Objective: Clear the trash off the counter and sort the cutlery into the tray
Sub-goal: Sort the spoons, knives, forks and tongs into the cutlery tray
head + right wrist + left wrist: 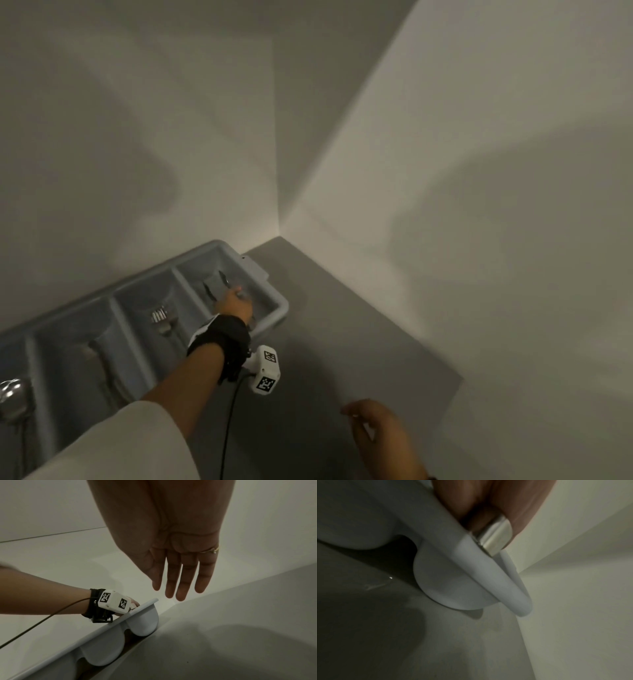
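The grey cutlery tray (279, 310) lies on the counter against the left wall, divided into several compartments. My left hand (236, 301) reaches into its rightmost compartment and grips the metal handle (493, 536) of a piece of cutlery just over the tray rim (488, 574). What looks like dark blades (223, 277) lies beyond the fingers; which kind of piece I hold is unclear. Forks (159, 315) lie in the compartment to the left, and spoons (13, 394) sit at the far left. My right hand (178, 574) hovers flat and empty above the counter, right of the tray.
The grey counter (342, 342) runs into a corner formed by two pale walls (445, 171). The tray's far end nearly reaches that corner. A cable (227, 428) hangs from the camera on my left wrist.
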`<state>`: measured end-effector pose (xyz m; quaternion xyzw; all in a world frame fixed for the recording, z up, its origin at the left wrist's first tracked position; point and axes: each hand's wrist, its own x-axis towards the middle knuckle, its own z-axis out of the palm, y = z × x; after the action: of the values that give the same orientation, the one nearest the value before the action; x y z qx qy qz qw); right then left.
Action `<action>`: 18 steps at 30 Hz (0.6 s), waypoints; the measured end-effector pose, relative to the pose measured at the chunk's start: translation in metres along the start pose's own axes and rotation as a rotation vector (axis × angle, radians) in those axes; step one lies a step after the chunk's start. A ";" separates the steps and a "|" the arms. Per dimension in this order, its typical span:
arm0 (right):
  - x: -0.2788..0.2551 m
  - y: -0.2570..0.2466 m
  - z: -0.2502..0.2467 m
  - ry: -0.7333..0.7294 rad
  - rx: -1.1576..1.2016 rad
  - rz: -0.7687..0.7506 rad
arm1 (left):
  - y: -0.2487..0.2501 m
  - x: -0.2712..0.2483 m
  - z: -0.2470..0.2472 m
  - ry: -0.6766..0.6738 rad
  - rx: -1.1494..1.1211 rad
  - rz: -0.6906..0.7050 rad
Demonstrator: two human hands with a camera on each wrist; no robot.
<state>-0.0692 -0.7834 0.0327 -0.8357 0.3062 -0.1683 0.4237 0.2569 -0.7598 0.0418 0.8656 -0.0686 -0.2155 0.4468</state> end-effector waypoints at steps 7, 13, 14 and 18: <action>0.001 -0.024 0.022 -0.075 -0.022 -0.070 | 0.006 -0.034 -0.029 -0.049 -0.131 0.193; 0.010 -0.099 0.076 -0.309 0.046 -0.224 | -0.047 -0.142 -0.134 -0.121 -0.314 0.425; 0.009 -0.116 0.093 -0.352 0.080 -0.248 | -0.069 -0.161 -0.160 -0.086 -0.299 0.404; -0.009 -0.186 0.182 -0.530 0.198 -0.323 | -0.175 -0.240 -0.265 0.167 -0.195 0.250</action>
<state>0.0911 -0.5837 0.0770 -0.8428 0.0308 -0.0387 0.5359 0.1437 -0.3839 0.1107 0.8178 -0.1171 -0.0911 0.5561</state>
